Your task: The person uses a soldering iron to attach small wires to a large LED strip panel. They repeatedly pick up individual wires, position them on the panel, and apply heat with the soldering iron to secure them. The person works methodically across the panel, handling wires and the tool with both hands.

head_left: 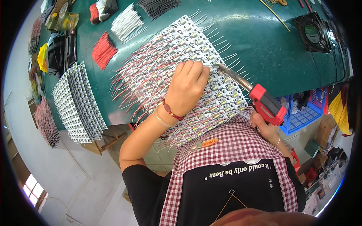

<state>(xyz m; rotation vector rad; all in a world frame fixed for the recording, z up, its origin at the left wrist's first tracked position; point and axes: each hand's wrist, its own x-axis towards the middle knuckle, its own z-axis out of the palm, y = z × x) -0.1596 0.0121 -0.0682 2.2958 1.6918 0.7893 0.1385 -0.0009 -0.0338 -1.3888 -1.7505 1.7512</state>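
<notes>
A large white sheet of circuit boards lies at the table's edge in front of me, with rows of small components and many thin red and white wires sticking out. My left hand rests over its middle, fingers pinched together; what they hold is hidden. In my right hand, at the sheet's right side, is a red and black soldering gun. Its metal barrel slants up and left over the boards, and the tip ends just right of my left fingers. Whether the tip touches a board, I cannot tell.
Bundles of red wires, white wires and black wires lie on the green table. More board sheets stand at the left edge. At right are a black fan and a blue crate.
</notes>
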